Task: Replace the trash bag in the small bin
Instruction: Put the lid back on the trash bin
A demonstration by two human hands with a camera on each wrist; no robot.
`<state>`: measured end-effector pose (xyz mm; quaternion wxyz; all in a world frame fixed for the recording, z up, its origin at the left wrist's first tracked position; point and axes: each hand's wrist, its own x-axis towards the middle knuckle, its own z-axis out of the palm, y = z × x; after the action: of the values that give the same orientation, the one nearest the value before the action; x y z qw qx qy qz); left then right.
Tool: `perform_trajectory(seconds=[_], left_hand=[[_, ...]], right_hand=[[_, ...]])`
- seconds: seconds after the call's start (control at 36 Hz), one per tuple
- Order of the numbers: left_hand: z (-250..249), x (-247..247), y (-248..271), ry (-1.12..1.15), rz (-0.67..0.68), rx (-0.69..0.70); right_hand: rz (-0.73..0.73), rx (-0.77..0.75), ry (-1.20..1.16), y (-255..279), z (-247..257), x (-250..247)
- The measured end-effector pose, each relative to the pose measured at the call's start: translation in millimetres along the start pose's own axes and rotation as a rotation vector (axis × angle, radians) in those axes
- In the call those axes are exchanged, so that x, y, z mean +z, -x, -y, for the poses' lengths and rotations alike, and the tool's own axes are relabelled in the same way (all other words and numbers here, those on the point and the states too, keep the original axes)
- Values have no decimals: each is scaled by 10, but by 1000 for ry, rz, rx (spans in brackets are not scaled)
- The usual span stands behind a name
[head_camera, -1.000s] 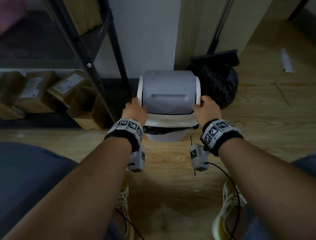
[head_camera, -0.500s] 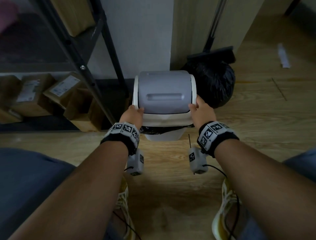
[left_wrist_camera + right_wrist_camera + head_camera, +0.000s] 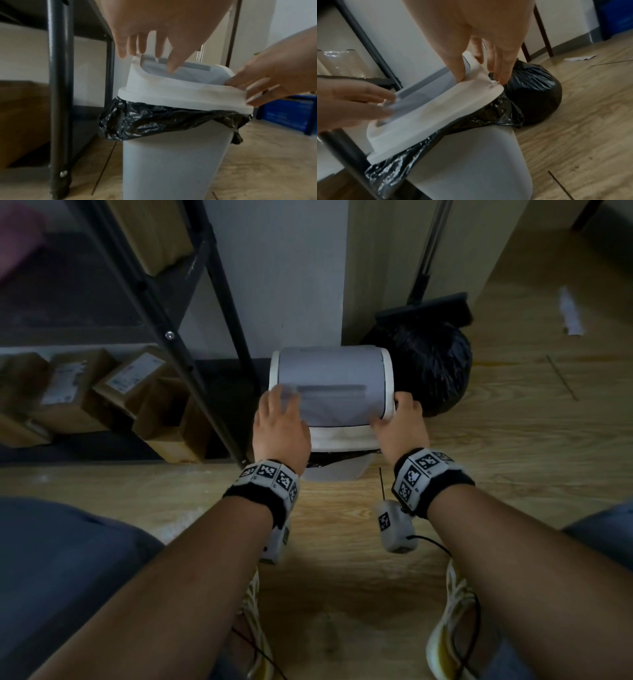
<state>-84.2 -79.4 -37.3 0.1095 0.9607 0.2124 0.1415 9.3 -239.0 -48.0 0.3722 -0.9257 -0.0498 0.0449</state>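
The small grey bin [image 3: 337, 470] stands on the wood floor and wears a white lid [image 3: 330, 385] with a grey swing flap. A black trash bag [image 3: 154, 121] lines the bin, its crumpled edge sticking out under the lid [image 3: 436, 108] all round. My left hand [image 3: 279, 422] is spread over the lid's left side, fingers [image 3: 145, 44] straight and blurred. My right hand [image 3: 400, 422] pinches the lid's right edge, thumb on top and fingers [image 3: 503, 65] down the side. A full, tied black bag [image 3: 431, 368] sits on the floor just right of the bin.
A black metal shelf post [image 3: 191, 361] stands close on the bin's left, with cardboard boxes [image 3: 113, 392] under the rack. A broom head [image 3: 424, 309] leans behind the full bag. A blue crate [image 3: 288, 115] and a paper scrap [image 3: 570, 313] lie further off.
My left hand has let go of the lid's left edge and moved up over the lid with its fingers spread. My right hand stays on the right edge.
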Motion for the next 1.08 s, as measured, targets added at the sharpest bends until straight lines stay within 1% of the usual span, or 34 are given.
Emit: perform_trajectory(seconds=[0.11, 0.19, 0.28, 0.33, 0.42, 0.5, 0.53, 0.58, 0.64, 0.78, 0.92, 1.08], left_hand=[[6, 0, 27, -21, -10, 27], [53, 18, 22, -25, -22, 20], [86, 6, -9, 5, -25, -29], [104, -5, -28, 6, -18, -56], [151, 8, -34, -31, 60, -113], [206, 15, -28, 38, 185, -243], [227, 24, -30, 81, 210, -260], [253, 40, -36, 132, 230, -246], [279, 49, -60, 161, 216, -239], [360, 45, -204, 227, 184, -292], [448, 78, -416, 288, 126, -322], [631, 194, -731, 369, 64, -344]], right_hand=[[-14, 44, -30, 9, 30, 2], [42, 139, -71, -3, 30, 18], [109, 228, -127, -41, 3, 49], [139, 256, -154, -76, -8, 66], [129, 270, -165, -124, 10, 89], [112, 264, -149, -159, 30, 123], [110, 261, -147, -170, 39, 130], [113, 251, -144, -199, 55, 142], [125, 231, -143, -228, 88, 151], [118, 175, -165, -330, 197, 206], [135, 162, -199, -454, 312, 307], [140, 111, -210, -703, 411, 417]])
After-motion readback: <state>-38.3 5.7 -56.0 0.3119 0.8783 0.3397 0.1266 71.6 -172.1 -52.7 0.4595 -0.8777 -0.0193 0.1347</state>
